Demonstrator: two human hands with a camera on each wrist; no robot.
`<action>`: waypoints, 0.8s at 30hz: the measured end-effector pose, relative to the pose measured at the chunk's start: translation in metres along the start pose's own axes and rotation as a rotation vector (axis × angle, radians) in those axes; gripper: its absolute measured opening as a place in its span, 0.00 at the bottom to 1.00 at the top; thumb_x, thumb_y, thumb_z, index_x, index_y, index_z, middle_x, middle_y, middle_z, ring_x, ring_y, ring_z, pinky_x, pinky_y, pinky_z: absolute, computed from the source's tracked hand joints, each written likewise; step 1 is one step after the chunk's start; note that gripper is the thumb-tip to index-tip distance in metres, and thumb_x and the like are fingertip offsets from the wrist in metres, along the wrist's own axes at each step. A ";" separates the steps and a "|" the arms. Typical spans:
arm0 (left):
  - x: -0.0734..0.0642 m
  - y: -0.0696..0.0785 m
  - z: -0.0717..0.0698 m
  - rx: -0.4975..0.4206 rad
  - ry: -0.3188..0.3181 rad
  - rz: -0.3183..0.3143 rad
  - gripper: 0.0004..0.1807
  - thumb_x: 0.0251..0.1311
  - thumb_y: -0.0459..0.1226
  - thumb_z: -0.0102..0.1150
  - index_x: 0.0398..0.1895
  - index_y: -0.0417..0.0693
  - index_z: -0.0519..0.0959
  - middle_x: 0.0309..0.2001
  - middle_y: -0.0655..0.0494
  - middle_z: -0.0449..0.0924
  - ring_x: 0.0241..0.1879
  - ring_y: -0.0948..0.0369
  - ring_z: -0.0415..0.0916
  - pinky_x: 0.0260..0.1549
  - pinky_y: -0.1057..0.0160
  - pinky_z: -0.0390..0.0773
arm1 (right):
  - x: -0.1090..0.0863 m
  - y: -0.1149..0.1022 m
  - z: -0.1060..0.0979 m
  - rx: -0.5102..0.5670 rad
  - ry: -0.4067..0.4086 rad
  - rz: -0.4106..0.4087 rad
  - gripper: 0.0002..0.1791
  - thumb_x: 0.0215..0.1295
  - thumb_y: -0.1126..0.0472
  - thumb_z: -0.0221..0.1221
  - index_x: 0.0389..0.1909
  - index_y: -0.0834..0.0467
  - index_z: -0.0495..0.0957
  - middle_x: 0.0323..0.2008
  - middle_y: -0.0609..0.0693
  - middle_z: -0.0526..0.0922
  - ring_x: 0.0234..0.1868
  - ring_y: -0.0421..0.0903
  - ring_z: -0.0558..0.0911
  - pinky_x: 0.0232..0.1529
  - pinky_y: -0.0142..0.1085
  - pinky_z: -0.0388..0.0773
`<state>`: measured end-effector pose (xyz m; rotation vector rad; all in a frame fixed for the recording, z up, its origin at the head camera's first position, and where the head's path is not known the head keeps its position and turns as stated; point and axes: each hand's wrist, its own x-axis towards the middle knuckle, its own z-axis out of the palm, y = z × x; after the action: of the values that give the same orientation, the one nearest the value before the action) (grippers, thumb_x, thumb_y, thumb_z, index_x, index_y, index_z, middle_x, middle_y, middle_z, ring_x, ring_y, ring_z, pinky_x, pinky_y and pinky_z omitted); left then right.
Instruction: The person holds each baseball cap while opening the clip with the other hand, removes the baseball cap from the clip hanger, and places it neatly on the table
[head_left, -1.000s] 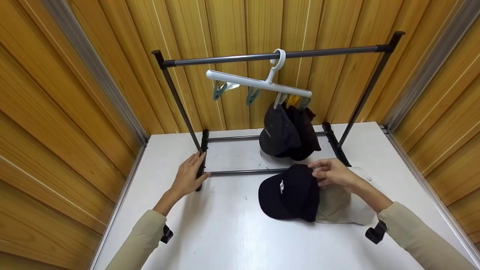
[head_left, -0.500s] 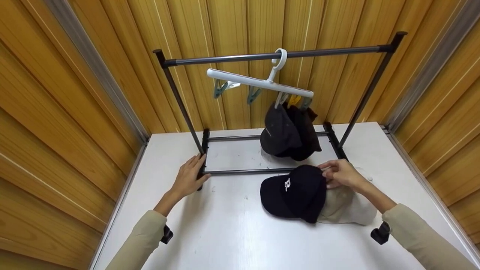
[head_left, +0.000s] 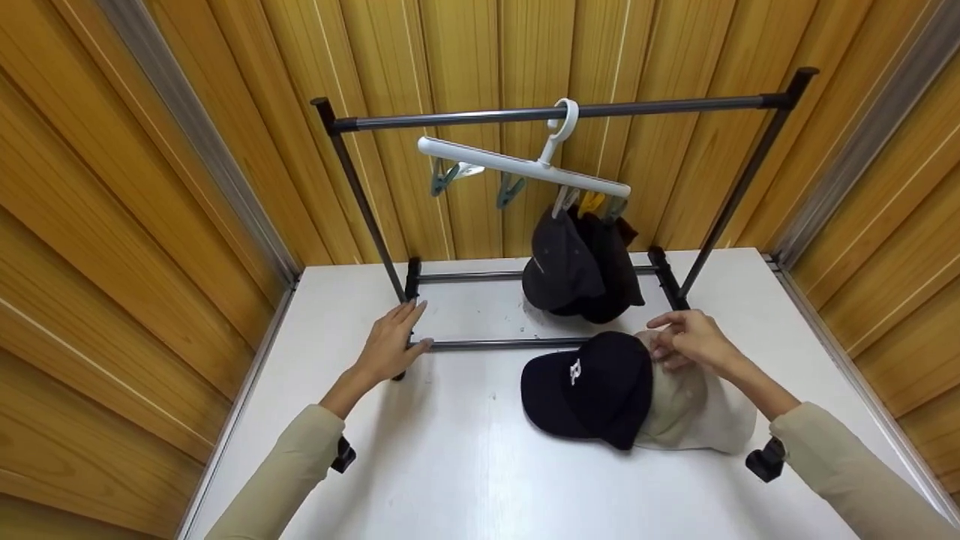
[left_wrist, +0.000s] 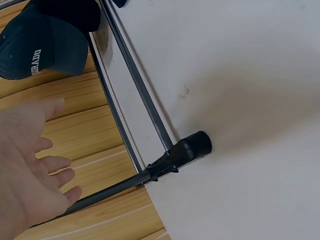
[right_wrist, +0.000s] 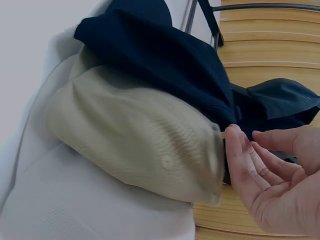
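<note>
- Wood-look left wall [head_left: 135, 225], left of the rack [head_left: 465, 117].
- Left hand [head_left: 388, 345], fingers loosely extended, at the rack's left foot.
- White, faintly marked table [head_left: 450, 465] under the rack.
- Navy cap [head_left: 600, 390] overlapping a beige cap [head_left: 679, 405], before the rack's right half.
- Right hand [head_left: 696, 341] above them, gripping nothing.
- Wood-look right wall [head_left: 892, 247], right of the rack.

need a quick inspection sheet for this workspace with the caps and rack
Surface: white table, small marks.
Job's things: navy cap, beige cap and pale cap overlapping on table; dark caps clipped to tilted white hanger on black rack.
Clutter: nothing seen.
Hands: left hand open by rack's left end; right hand at the caps, loosely bent, no grip seen; contact unclear for both.
Cables: nothing seen.
Surroundings: wood-patterned walls, grey corner strips.
</note>
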<state>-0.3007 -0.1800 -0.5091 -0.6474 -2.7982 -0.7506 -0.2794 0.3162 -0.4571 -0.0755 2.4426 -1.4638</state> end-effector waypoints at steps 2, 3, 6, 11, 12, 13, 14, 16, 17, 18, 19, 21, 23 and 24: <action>0.011 0.009 -0.002 0.010 -0.019 0.015 0.33 0.67 0.40 0.64 0.72 0.36 0.69 0.70 0.30 0.70 0.71 0.34 0.66 0.67 0.30 0.64 | 0.002 -0.005 -0.002 -0.033 0.014 -0.014 0.20 0.70 0.70 0.55 0.59 0.76 0.74 0.34 0.56 0.90 0.29 0.40 0.88 0.30 0.38 0.88; 0.017 0.014 -0.002 0.023 -0.030 0.026 0.32 0.68 0.41 0.64 0.71 0.37 0.70 0.69 0.31 0.71 0.70 0.35 0.67 0.67 0.31 0.65 | 0.003 -0.008 -0.002 -0.055 0.020 -0.024 0.19 0.71 0.69 0.55 0.58 0.76 0.75 0.34 0.55 0.90 0.29 0.39 0.88 0.30 0.37 0.88; 0.040 0.034 -0.005 0.059 -0.058 0.069 0.29 0.69 0.42 0.63 0.69 0.37 0.72 0.67 0.34 0.74 0.68 0.37 0.70 0.66 0.33 0.68 | 0.008 -0.017 -0.002 -0.118 0.049 -0.066 0.17 0.72 0.67 0.56 0.55 0.74 0.78 0.34 0.56 0.90 0.29 0.39 0.88 0.29 0.35 0.86; 0.086 0.073 -0.007 0.107 -0.104 0.146 0.29 0.72 0.44 0.60 0.71 0.40 0.71 0.67 0.40 0.76 0.68 0.40 0.71 0.66 0.35 0.69 | 0.024 -0.028 0.003 -0.217 0.117 -0.166 0.14 0.72 0.67 0.56 0.50 0.74 0.81 0.32 0.61 0.89 0.27 0.43 0.89 0.27 0.32 0.85; 0.095 0.080 -0.008 0.121 -0.117 0.154 0.29 0.72 0.44 0.59 0.71 0.41 0.70 0.67 0.41 0.76 0.68 0.41 0.70 0.67 0.35 0.69 | 0.027 -0.030 0.004 -0.232 0.132 -0.183 0.13 0.73 0.67 0.56 0.49 0.73 0.82 0.32 0.62 0.89 0.27 0.44 0.89 0.26 0.33 0.85; 0.104 0.087 -0.008 0.136 -0.126 0.160 0.29 0.73 0.45 0.58 0.72 0.42 0.70 0.68 0.41 0.76 0.69 0.42 0.70 0.67 0.36 0.69 | 0.031 -0.032 0.005 -0.255 0.151 -0.201 0.13 0.73 0.67 0.56 0.48 0.73 0.82 0.32 0.63 0.89 0.27 0.45 0.90 0.26 0.33 0.85; 0.113 0.093 -0.009 0.143 -0.130 0.163 0.30 0.73 0.45 0.58 0.73 0.42 0.69 0.68 0.42 0.75 0.69 0.43 0.70 0.68 0.37 0.68 | 0.035 -0.034 0.006 -0.273 0.171 -0.215 0.13 0.73 0.67 0.56 0.48 0.72 0.83 0.32 0.64 0.89 0.27 0.46 0.90 0.25 0.33 0.85; 0.131 0.104 -0.009 0.159 -0.143 0.155 0.30 0.74 0.45 0.57 0.75 0.44 0.67 0.70 0.42 0.73 0.71 0.44 0.68 0.69 0.37 0.67 | 0.042 -0.038 0.009 -0.281 0.204 -0.225 0.13 0.73 0.67 0.56 0.48 0.71 0.84 0.35 0.67 0.89 0.27 0.45 0.89 0.24 0.30 0.84; 0.140 0.108 -0.008 0.166 -0.145 0.151 0.31 0.74 0.45 0.55 0.76 0.44 0.65 0.70 0.42 0.73 0.71 0.44 0.68 0.70 0.38 0.67 | 0.045 -0.040 0.011 -0.279 0.218 -0.228 0.12 0.72 0.68 0.56 0.48 0.71 0.84 0.35 0.67 0.89 0.27 0.43 0.88 0.24 0.28 0.83; 0.149 0.113 -0.007 0.161 -0.146 0.146 0.31 0.75 0.44 0.54 0.76 0.44 0.64 0.71 0.42 0.72 0.72 0.44 0.67 0.70 0.38 0.67 | 0.048 -0.041 0.012 -0.274 0.231 -0.232 0.12 0.72 0.68 0.56 0.48 0.71 0.84 0.37 0.68 0.89 0.27 0.41 0.88 0.24 0.26 0.82; 0.158 0.117 -0.006 0.151 -0.140 0.144 0.31 0.76 0.44 0.53 0.77 0.44 0.62 0.72 0.41 0.71 0.72 0.44 0.67 0.70 0.39 0.67 | 0.051 -0.043 0.014 -0.266 0.247 -0.236 0.12 0.71 0.69 0.56 0.48 0.71 0.84 0.37 0.68 0.88 0.28 0.42 0.88 0.24 0.24 0.80; 0.175 0.125 -0.002 0.114 -0.137 0.136 0.31 0.78 0.43 0.49 0.79 0.43 0.58 0.74 0.41 0.67 0.73 0.43 0.67 0.70 0.40 0.68 | 0.057 -0.047 0.017 -0.257 0.285 -0.259 0.12 0.70 0.70 0.56 0.47 0.71 0.84 0.39 0.68 0.88 0.30 0.45 0.88 0.26 0.20 0.76; 0.191 0.132 0.002 0.033 -0.124 0.128 0.31 0.80 0.41 0.45 0.80 0.42 0.54 0.76 0.40 0.63 0.74 0.42 0.64 0.71 0.43 0.67 | 0.063 -0.052 0.021 -0.250 0.331 -0.293 0.12 0.70 0.70 0.57 0.48 0.70 0.84 0.41 0.67 0.88 0.35 0.51 0.89 0.31 0.20 0.77; 0.199 0.136 0.004 -0.037 -0.116 0.118 0.31 0.80 0.40 0.43 0.81 0.41 0.53 0.78 0.39 0.60 0.75 0.42 0.62 0.73 0.44 0.65 | 0.066 -0.054 0.024 -0.243 0.356 -0.312 0.12 0.70 0.70 0.57 0.49 0.70 0.84 0.42 0.67 0.88 0.39 0.55 0.89 0.34 0.23 0.79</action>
<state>-0.4168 0.0004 -0.3997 -0.8817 -2.8243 -0.7662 -0.3417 0.2570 -0.4350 -0.2811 3.0059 -1.3860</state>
